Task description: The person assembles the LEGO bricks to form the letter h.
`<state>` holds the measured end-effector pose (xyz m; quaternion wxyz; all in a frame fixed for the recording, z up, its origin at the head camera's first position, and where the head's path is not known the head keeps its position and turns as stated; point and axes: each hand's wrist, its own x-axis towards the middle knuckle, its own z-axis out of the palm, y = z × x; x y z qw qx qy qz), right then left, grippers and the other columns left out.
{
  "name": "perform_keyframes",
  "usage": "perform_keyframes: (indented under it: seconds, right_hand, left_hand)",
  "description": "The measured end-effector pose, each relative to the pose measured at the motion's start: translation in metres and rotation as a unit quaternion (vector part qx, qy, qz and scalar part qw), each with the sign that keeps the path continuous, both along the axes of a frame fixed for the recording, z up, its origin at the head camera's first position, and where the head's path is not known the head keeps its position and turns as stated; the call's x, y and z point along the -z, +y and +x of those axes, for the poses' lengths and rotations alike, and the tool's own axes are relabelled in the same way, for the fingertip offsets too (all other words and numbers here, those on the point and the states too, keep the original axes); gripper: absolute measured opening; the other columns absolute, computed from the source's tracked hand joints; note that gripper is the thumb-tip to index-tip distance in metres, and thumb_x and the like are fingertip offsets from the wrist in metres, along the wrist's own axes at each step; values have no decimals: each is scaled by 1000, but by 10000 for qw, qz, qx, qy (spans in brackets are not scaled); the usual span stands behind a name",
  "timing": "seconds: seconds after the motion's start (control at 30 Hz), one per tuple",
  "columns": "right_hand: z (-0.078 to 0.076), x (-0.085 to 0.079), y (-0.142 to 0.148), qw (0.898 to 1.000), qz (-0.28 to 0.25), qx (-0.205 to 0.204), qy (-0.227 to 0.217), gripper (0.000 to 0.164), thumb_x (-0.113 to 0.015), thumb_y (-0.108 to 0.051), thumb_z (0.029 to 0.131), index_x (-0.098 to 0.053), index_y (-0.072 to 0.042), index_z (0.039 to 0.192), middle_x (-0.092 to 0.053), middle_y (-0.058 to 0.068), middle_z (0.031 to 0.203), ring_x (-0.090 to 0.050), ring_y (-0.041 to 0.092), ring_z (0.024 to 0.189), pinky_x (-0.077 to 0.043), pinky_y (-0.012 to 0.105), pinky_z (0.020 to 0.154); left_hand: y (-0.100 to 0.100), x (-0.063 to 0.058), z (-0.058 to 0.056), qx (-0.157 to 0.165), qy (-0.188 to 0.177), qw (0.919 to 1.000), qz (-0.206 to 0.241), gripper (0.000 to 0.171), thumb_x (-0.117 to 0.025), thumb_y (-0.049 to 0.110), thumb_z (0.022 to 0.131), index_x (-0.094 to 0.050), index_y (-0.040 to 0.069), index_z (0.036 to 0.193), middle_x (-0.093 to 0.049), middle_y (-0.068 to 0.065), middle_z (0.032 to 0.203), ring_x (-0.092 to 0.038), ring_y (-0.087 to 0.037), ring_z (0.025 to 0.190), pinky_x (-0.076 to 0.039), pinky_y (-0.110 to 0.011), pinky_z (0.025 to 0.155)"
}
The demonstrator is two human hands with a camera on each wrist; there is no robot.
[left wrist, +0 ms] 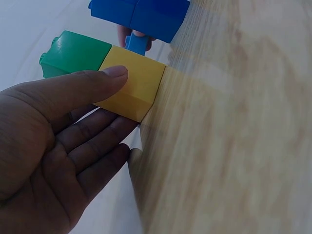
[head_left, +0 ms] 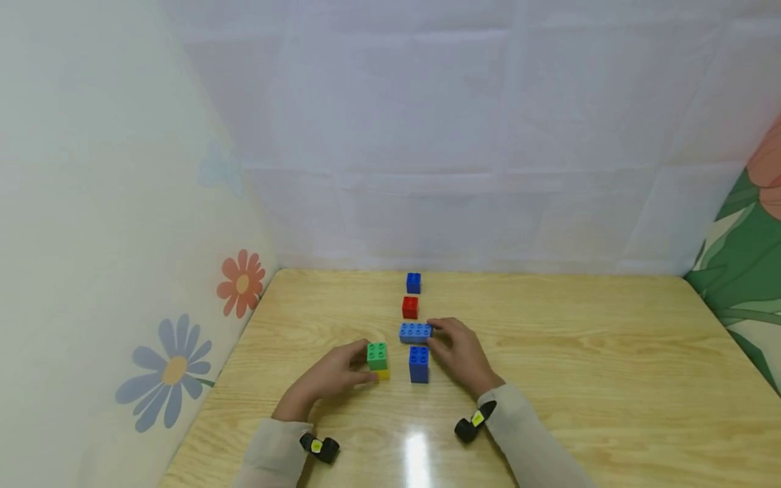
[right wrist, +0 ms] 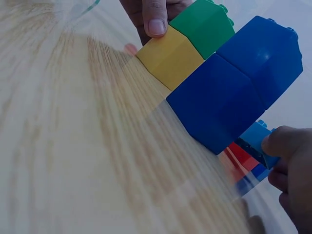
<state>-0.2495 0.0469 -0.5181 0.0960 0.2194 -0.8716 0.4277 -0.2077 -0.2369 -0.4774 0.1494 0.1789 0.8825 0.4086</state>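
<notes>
The left hand (head_left: 332,371) holds a short tower by its lower part: the thumb lies across the yellow block (left wrist: 141,80), and the fingers reach behind. Gripping low, with the base seemingly on the table (head_left: 549,325), probably steadies the green block (head_left: 377,354) pressed on top, since the pair moves as one. The right hand (head_left: 460,352) has a narrow pinch, thumb and fingertips on the right end of the light blue block (head_left: 415,333); taking it by the end likely suits the tight space behind the dark blue tower (head_left: 419,366), which stands untouched between the hands. Whether the light blue block sits flat or is slightly raised is hard to judge, as the tower partly covers it in the right wrist view.

Beyond it, the red block (head_left: 410,308) and then the small blue block (head_left: 413,283) run in a rough line toward the far edge, apart from one another, which leaves each one easy to reach.

The held tower is upright, its two smooth, glossy cubes meeting at a neat seam, with four round studs on the green top. The light blue block is longer and lower, lying crosswise, with two rows of four studs.
</notes>
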Motion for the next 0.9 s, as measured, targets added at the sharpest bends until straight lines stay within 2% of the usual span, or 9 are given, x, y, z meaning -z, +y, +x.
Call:
perform_keyframes:
  seconds: [0.57, 0.9]
  right_hand:
    - [3, -6, 0, 9949, -519, -17, 861, 36, -68, -29, 93, -65, -11, 124, -63, -6, 121, -57, 10, 115, -48, 34, 98]
    - [6, -11, -1, 9893, -693, -213, 1268, 34, -69, -24, 93, -65, -10, 123, -64, -2, 120, -59, 16, 112, -50, 36, 95]
  left_hand:
    - [0, -2, 2, -27, 16, 10000, -11, 33, -75, 29, 87, -59, 19, 114, -65, 6, 113, -58, -22, 113, -47, -45, 97]
    - [1, -2, 1, 15, 22, 10000, 1, 32, -75, 30, 87, -59, 21, 112, -65, 7, 110, -59, -19, 111, -48, -44, 95]
